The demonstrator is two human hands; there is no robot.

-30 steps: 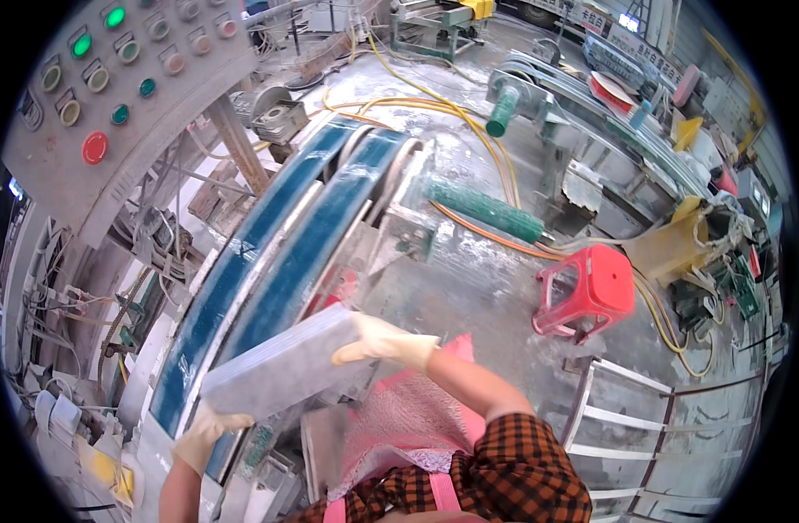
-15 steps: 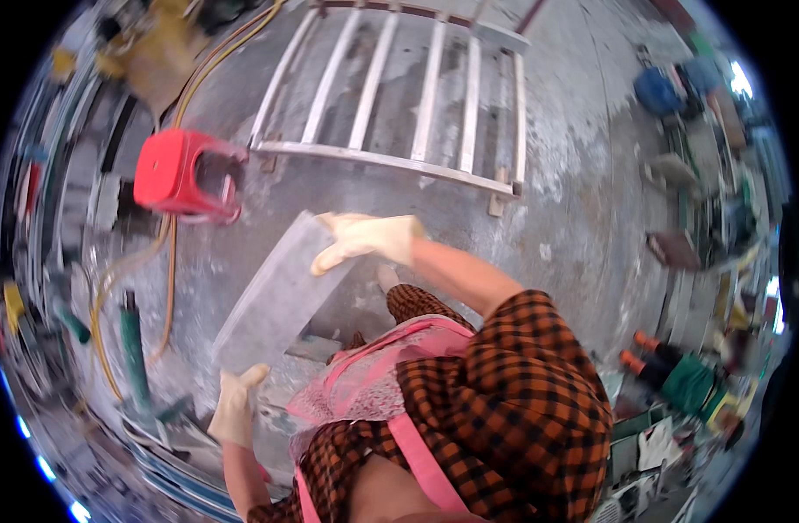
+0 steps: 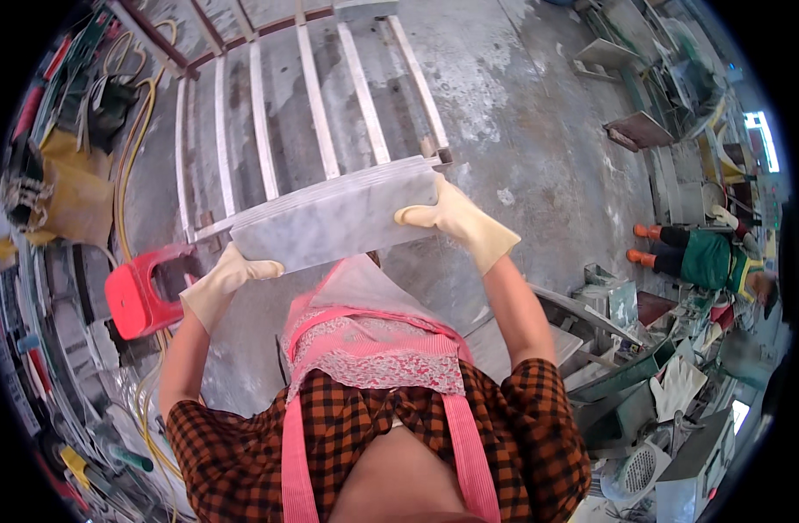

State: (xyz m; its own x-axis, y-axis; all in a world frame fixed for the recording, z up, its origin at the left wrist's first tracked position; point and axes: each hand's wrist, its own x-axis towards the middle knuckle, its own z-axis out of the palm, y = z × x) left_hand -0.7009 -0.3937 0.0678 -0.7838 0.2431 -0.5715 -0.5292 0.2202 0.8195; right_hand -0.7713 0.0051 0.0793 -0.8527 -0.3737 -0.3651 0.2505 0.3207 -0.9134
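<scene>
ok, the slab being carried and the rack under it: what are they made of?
Slab: looks like stone, likely marble, with a pale grey veined face, smooth finish and layered cut edge. Rack: probably painted or dust-coated metal, thin pale parallel bars; wood can't be ruled out.

The wet, grey concrete floor [image 3: 521, 105] carries a white slatted metal rack [image 3: 317, 113] lying flat, a red plastic stool [image 3: 142, 292] beside it, and yellow hoses [image 3: 134, 148] coiled near the left edge.
</scene>
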